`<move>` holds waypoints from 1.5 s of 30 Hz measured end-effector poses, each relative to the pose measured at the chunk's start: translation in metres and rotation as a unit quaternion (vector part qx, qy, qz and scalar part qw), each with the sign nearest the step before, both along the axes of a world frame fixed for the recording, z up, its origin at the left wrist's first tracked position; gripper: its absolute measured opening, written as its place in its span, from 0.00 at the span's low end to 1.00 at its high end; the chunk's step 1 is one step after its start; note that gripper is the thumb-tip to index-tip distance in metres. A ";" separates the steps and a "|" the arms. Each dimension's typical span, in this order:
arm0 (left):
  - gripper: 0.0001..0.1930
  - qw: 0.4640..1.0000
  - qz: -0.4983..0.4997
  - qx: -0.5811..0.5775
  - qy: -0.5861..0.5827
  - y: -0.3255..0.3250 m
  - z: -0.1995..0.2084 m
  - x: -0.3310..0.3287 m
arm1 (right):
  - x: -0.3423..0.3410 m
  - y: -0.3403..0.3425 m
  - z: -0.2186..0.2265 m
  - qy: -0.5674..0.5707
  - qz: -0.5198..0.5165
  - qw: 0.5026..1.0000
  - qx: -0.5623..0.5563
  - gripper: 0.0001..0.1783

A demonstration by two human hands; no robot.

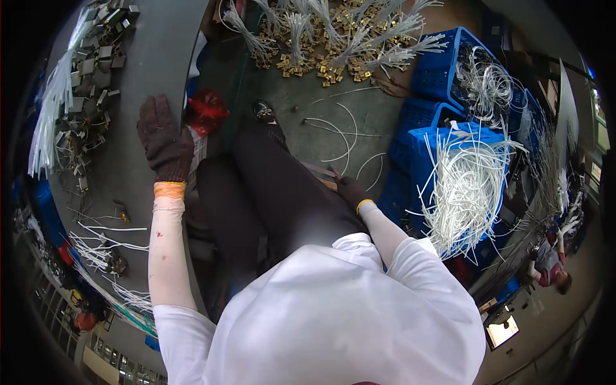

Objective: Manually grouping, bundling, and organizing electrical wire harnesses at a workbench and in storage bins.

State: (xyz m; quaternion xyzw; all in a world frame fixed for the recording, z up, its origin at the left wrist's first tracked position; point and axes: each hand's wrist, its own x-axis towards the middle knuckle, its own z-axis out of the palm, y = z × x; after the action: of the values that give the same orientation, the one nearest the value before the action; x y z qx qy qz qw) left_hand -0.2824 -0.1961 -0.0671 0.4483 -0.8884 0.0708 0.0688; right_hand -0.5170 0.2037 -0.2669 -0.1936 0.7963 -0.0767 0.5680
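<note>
My left hand (pixel 165 138), in a dark knit glove, lies flat with fingers stretched out on the grey tabletop (pixel 144 70), close to its edge. It holds nothing. My right hand (pixel 353 192), also gloved, is down beside my right thigh. Its fingers look curled at the end of a brown, wood-like strip (pixel 321 176), partly hidden by my leg; what it grips is unclear. A red plastic bag (pixel 207 112) hangs or lies just past the table edge, near my left hand.
Metal pieces (pixel 96 83) and bundled clear tubes (pixel 58 96) line the table's left side. Bundles of strands with brass-coloured ends (pixel 327 51) cover the floor ahead. Blue crates (pixel 443 70) stand at right, one heaped with white tubes (pixel 465 186). Loose tubes (pixel 346 131) lie on the floor.
</note>
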 end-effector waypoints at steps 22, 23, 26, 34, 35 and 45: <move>0.35 0.988 -0.046 0.148 0.005 -0.010 0.005 0.034 | 0.083 -0.083 0.088 0.019 0.128 0.979 0.156 0.32; 0.35 0.988 -0.057 0.145 0.021 -0.009 0.003 0.034 | 0.090 -0.063 0.076 0.041 0.102 0.978 0.177 0.35; 0.35 0.987 -0.077 0.144 -0.005 -0.008 0.002 0.026 | 0.120 0.021 0.055 0.048 -0.058 0.985 0.152 0.38; 0.32 0.983 -0.121 0.133 -0.032 -0.008 -0.036 0.060 | 0.155 0.005 0.099 -0.006 0.209 0.945 0.251 0.24; 0.33 0.981 -0.136 0.085 -0.111 -0.011 -0.040 0.068 | 0.168 0.035 0.080 -0.016 0.079 0.954 0.288 0.28; 0.36 0.840 -0.194 -0.275 -0.426 -0.028 -0.040 0.079 | 0.208 0.125 0.003 0.002 -0.145 0.957 0.252 0.26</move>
State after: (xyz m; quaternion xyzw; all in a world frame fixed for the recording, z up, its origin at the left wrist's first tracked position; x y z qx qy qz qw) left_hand -0.2032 -0.2238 -0.1072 0.1551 -0.8429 0.4815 -0.1833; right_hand -0.3092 0.3288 -0.2642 0.0735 0.8104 0.0452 0.5795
